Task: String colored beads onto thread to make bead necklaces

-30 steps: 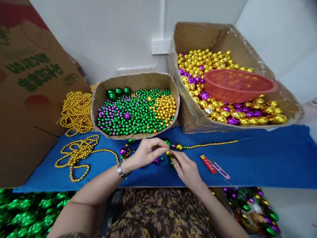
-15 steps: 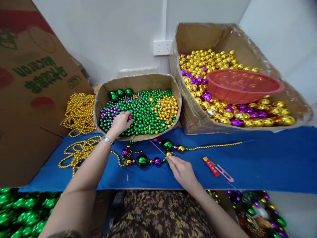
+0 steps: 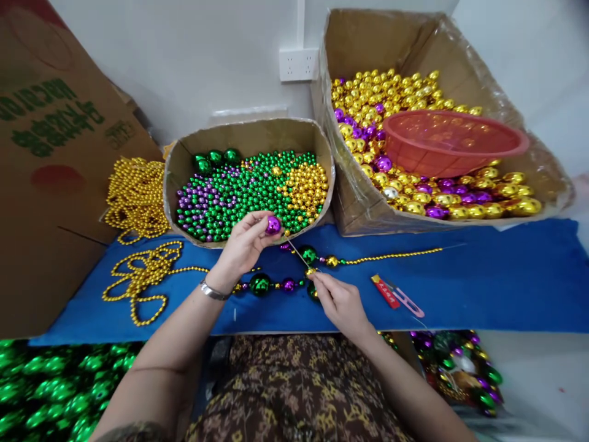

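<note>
A shiny purple bead (image 3: 273,225) is pinched in the fingers of my left hand (image 3: 242,245), just over the front rim of the small bead box (image 3: 257,126). My right hand (image 3: 339,302) is closed on a long thin needle (image 3: 297,251), whose tip points up and left close to the purple bead. A small gold bead shows by the tip; whether it sits on the needle I cannot tell. Under both hands lies a strand of green, purple and gold beads, with a large green bead (image 3: 260,283) in it. Part of that strand is hidden behind my left hand.
Gold bead chains (image 3: 138,196) lie heaped at the left beside a tall carton (image 3: 41,233). A larger box (image 3: 354,215) of gold and purple beads holds a red basket (image 3: 453,147). Pink-handled snips (image 3: 408,302) and a red packet (image 3: 385,291) rest on the blue cloth (image 3: 506,276).
My left hand has come out of the small bead box, moving right and toward me with the purple bead. My right hand keeps its hold on the needle. The view has tilted down slightly.
</note>
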A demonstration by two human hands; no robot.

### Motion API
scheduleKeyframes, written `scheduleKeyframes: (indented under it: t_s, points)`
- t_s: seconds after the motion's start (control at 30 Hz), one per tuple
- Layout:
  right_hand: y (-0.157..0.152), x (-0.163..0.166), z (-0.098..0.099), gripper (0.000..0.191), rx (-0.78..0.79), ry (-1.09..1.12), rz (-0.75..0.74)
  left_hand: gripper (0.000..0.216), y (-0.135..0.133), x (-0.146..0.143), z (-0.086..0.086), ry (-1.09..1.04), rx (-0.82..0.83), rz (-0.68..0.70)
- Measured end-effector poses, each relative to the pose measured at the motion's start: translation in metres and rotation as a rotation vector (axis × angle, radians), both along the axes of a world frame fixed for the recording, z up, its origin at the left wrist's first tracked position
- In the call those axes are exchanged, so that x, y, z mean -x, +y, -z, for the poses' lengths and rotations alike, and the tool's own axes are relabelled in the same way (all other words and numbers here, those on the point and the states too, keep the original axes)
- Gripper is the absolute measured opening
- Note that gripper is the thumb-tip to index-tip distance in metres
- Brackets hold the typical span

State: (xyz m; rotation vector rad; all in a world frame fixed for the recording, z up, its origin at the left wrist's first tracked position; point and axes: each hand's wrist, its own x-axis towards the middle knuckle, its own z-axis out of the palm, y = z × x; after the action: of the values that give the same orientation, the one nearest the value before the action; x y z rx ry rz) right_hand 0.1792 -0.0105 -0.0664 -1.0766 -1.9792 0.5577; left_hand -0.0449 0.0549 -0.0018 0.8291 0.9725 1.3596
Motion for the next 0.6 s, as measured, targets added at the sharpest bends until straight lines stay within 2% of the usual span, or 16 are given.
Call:
scheduleKeyframes:
  t_s: [0.13, 0.27, 0.33, 0.43, 0.53, 0.6]
  points:
    - [0.000, -0.010, -0.012, 0.024, 0.069, 0.034, 0.029, 0.022, -0.006, 0.013, -0.014, 0.069, -0.123, -0.057]
    - [0.000, -0.018, -0.023, 0.026, 0.173, 0.068, 0.075, 0.025, -0.021, 0.018, -0.020, 0.120, -0.167, 0.052]
    - [-0.002, -0.021, -0.026, 0.029, 0.209, 0.093, 0.086, 0.025, -0.031, 0.013, -0.013, 0.156, -0.146, 0.143]
    - [-0.005, -0.026, -0.031, 0.030, 0.213, 0.160, 0.119, 0.023, -0.046, -0.002, 0.008, 0.189, -0.078, 0.245]
    - [-0.007, -0.032, -0.037, 0.030, 0.192, 0.232, 0.165, 0.022, -0.062, -0.022, 0.028, 0.252, -0.012, 0.452]
    - [-0.008, -0.035, -0.041, 0.030, 0.179, 0.204, 0.163, 0.022, -0.069, -0.033, 0.037, 0.303, -0.015, 0.571]
